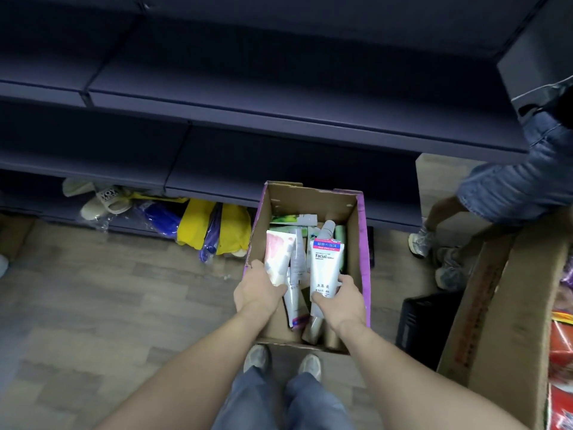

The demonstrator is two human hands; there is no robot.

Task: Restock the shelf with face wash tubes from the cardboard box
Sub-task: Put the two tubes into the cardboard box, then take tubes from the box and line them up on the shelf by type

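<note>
An open cardboard box [355, 240] with purple outer sides stands on the floor in front of my feet, with several face wash tubes lying in it. My left hand [259, 291] grips a white tube with a pink pattern [277, 256] at its lower end. My right hand [339, 301] holds a white tube [325, 268] with a red and blue band and the word "Facial". Between them lies a slim white tube [294, 290]. The dark blue shelves [248, 119] rise behind the box, bare.
Under the lowest shelf lie pale slippers [104, 201] and yellow and blue bagged items [201, 226]. Another person in denim shorts [508, 193] stands at the right. A large cardboard box [502, 299] and a black crate [424, 324] sit right of my box.
</note>
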